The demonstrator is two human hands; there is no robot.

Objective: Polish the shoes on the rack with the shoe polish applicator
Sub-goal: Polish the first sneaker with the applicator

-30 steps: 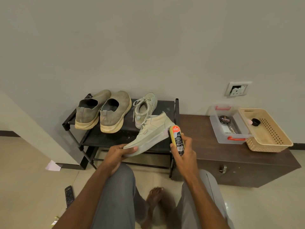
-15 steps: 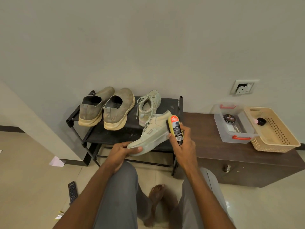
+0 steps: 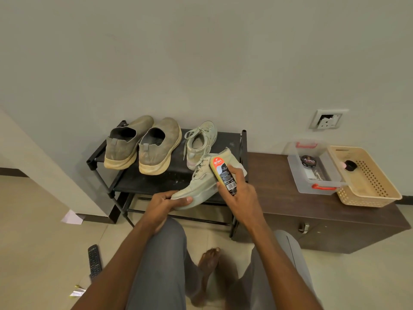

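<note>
- While the left hand [image 3: 166,201] grips the toe of the pale green high-top sneaker [image 3: 202,184], thumb on top and fingers curled under the sole, the shoe is held off the black shoe rack [image 3: 169,177], heel raised toward the wall.
- The right hand [image 3: 240,194] has its fingers wrapped round the shoe polish applicator [image 3: 223,173], whose yellow sponge edge lies against the sneaker's side near the laces (whether it presses or only touches, I cannot tell).
- To do this stroke well, I would keep the sponge face flat on the upper and draw it in long, even passes from collar to toe, light on the laces so they do not soak up polish.
- The toe grip looks secure enough, but that thumb sits on a surface to be polished; shifting the hold to the sole would free it.
- The matching sneaker [image 3: 201,143] and the pair of grey-brown slip-ons [image 3: 143,145] stand on the rack's top shelf, likely still to be done.
- A tin of polish [image 3: 309,161] sits in the clear box [image 3: 299,173] on the brown cabinet [image 3: 279,198], well apart.
</note>
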